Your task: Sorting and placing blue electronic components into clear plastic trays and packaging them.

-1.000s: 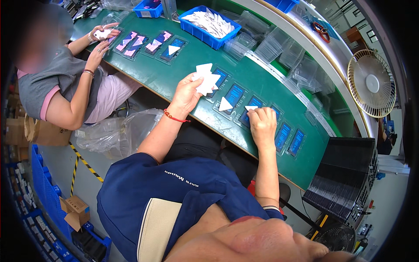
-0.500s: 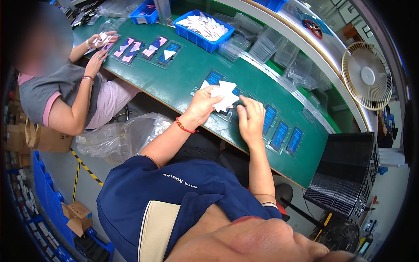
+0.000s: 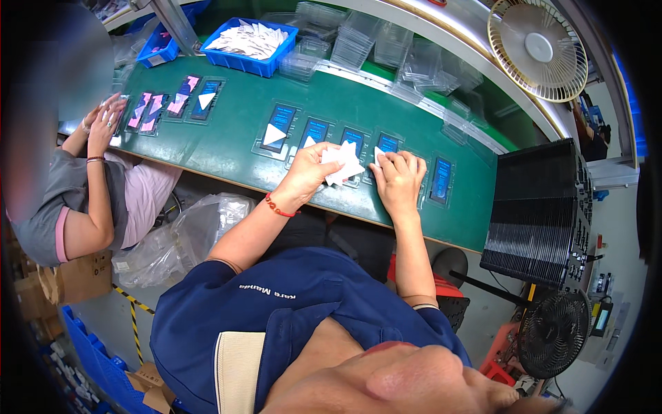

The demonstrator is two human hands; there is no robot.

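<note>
My left hand (image 3: pixel 307 172) is closed on a fanned stack of white triangular pieces (image 3: pixel 343 165) above the green table. My right hand (image 3: pixel 400 181) has its fingertips closed on a white triangle (image 3: pixel 378 156), at the near end of a blue card in a clear tray (image 3: pixel 387 142). To the left, one blue card (image 3: pixel 281 116) bears a white triangle (image 3: pixel 274 134). The card beside it (image 3: pixel 316 128) has a white piece (image 3: pixel 309 142) at its near end, partly behind my left hand. The stack partly covers another card (image 3: pixel 353 136). A blue card without a triangle (image 3: pixel 441 179) lies right of my right hand.
A blue bin (image 3: pixel 258 65) of white triangles stands at the back, with stacked clear trays (image 3: pixel 356 43) to its right. A co-worker's hands (image 3: pixel 103 119) are at the left, near cards with pink pieces (image 3: pixel 149 112). Black ribbed racks (image 3: pixel 531 214) border the table's right end.
My right hand has moved from beside the white stack to a card's near end, with a triangle at its fingertips. The view has shifted, showing more of the card row.
</note>
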